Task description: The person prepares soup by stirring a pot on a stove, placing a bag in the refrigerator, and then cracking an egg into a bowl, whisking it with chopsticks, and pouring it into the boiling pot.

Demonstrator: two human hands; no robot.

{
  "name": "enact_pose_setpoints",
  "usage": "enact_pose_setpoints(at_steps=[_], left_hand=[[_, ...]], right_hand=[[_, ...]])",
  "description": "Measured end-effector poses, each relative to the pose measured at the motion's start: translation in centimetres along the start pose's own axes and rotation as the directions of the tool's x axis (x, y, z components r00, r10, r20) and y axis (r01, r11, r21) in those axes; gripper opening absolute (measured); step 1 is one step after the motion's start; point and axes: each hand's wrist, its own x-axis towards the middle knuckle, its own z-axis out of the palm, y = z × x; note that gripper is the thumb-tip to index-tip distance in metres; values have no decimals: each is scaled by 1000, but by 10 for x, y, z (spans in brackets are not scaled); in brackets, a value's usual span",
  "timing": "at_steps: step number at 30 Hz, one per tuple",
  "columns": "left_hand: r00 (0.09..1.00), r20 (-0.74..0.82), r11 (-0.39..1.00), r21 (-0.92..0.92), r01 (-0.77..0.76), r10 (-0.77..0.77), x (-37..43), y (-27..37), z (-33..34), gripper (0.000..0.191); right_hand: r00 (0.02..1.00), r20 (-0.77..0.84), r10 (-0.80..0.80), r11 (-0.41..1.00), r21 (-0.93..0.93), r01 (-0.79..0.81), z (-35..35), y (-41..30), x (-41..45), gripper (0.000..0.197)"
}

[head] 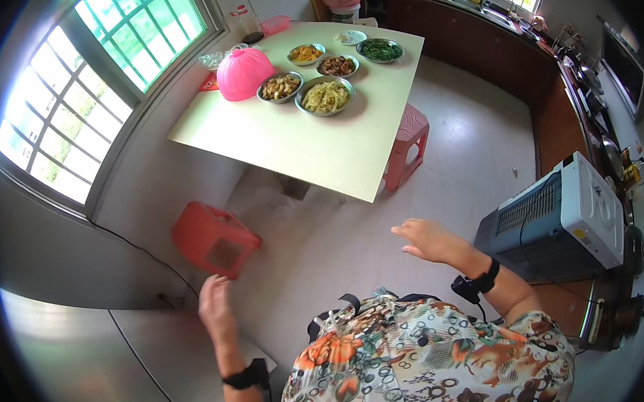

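My left hand [216, 304] is raised near a red plastic stool [213, 238], slightly blurred, with nothing seen in it; its finger spacing is unclear. Out over the floor, my right hand [429, 240] holds nothing, thumb apart from the fingers. Ahead stands a pale table [319, 151] bearing a pink dome food cover [244, 74]. Beside the cover are metal bowls of food: pale sliced vegetables [325, 96], chunky pieces [280, 87], brown meat-like pieces [337, 66], orange pieces [306, 54] and leafy greens [379, 50]. A small white-filled bowl [350, 37] sits behind them.
Another red plastic stool [407, 146] is at the table's right edge. A wheeled-looking air cooler [555, 220] stands to the right, before the kitchen counter [547, 93]. A metallic cabinet or refrigerator [88, 353] is at lower left. A dark cable [142, 246] runs along the left wall.
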Motion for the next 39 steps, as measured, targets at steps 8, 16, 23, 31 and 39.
enact_pose_setpoints(at_steps=[8,16,23,31,39], left_hand=[[570,701,814,26,580,-429,34,-51,208,36],[401,775,327,-264,907,-488,146,-73,280,56],[293,825,112,-273,955,-484,180,-75,308,56],[148,926,161,-97,982,-347,211,-92,311,53],[114,967,113,-90,990,-227,255,-97,303,59]], right_hand=[[959,37,282,916,287,-281,4,66,-67,29],[963,-205,176,977,157,-145,-9,75,47,60],[971,-115,210,976,-26,-214,48,104,195,82],[966,-152,211,959,-160,-234,77,105,304,92],[987,79,-139,988,-51,143,87,75,321,86]])
